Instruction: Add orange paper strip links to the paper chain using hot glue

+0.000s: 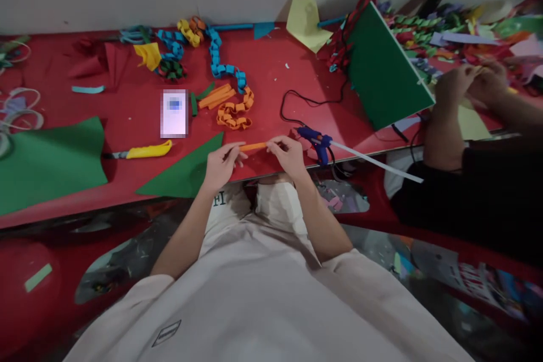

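An orange paper strip [253, 147] is stretched level between my two hands, just over the table's front edge. My left hand [222, 165] pinches its left end, and my right hand [287, 154] pinches the right end. Just beyond lies an orange paper chain [235, 116], joined to a blue paper chain [216, 56]. Several loose orange strips [217, 96] lie left of the orange links. Close to my right hand is a blue glue gun [316, 140] with a long white glue stick [377, 163] poking out of its back. Green paper [186, 172] lies beside my left hand.
On the red table [271, 73] are a yellow cutter knife [149, 150], a blurred-out phone-like rectangle [174, 113] and large green paper [51, 158]. A green board [384, 70] stands tilted at right. Beyond it, another person's hands [470, 79] work near heaped paper scraps [458, 34].
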Tool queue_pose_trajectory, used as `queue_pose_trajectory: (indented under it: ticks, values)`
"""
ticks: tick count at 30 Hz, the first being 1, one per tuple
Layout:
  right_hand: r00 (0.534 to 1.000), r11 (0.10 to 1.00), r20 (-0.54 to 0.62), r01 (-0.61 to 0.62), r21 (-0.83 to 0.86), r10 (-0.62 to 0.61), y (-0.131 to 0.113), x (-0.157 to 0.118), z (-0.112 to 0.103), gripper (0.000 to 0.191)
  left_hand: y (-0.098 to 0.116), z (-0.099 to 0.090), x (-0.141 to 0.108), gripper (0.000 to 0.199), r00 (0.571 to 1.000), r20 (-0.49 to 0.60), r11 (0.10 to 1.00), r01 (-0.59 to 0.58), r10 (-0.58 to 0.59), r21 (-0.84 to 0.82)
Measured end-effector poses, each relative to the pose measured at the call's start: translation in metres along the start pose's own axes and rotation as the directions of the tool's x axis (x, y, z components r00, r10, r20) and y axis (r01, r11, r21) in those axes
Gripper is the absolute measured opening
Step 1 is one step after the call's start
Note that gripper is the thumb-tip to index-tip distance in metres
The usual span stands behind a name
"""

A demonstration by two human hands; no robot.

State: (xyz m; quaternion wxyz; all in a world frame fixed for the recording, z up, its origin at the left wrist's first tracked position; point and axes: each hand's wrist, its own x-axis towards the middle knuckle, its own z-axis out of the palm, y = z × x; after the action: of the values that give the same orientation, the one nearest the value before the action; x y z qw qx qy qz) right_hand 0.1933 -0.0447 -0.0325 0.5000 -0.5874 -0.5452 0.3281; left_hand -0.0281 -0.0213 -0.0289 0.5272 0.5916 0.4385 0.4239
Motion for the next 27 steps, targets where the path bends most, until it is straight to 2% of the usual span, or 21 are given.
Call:
queue_pose_trajectory:
  ticks: [6,13,16,22,24,25,27]
  values:
    - [0.995,0.999,0.085,0.043,0.021,-0.044,-0.003,-0.002,-0.004,0.048,0.0,0.008,-0.007,0.041,0.989,-0.037,0.989,-0.143,0.144,0.028]
    - [0.993,0.997,0.115,0.024,0.078,-0.033,0.0,-0.002,-0.008,0.055,0.004,0.009,-0.01,0.038,0.99,0.047,0.991,-0.13,0.13,-0.003]
    - [0.985,0.995,0.168,0.007,0.101,-0.024,-0.002,0.0,-0.009,0.056,0.017,0.006,-0.017,0.034,0.984,0.105,0.989,-0.146,0.143,0.02]
    - [0.935,0.971,0.35,-0.139,0.196,0.064,-0.025,0.009,-0.003,0.051,0.046,0.01,-0.04,0.018,0.926,0.236,0.932,-0.333,0.295,0.142]
    - [0.946,0.959,0.318,-0.147,0.242,0.065,-0.038,0.011,-0.001,0.047,0.046,0.015,-0.047,0.02,0.917,0.274,0.921,-0.346,0.291,0.177]
    - [0.961,0.961,0.273,-0.12,0.248,0.05,-0.047,0.01,-0.002,0.044,0.045,0.018,-0.05,0.022,0.925,0.266,0.921,-0.329,0.271,0.21]
    - [0.986,0.972,0.164,-0.042,0.231,0.003,-0.064,0.004,-0.004,0.035,0.039,0.022,-0.054,0.025,0.955,0.182,0.918,-0.277,0.233,0.282]
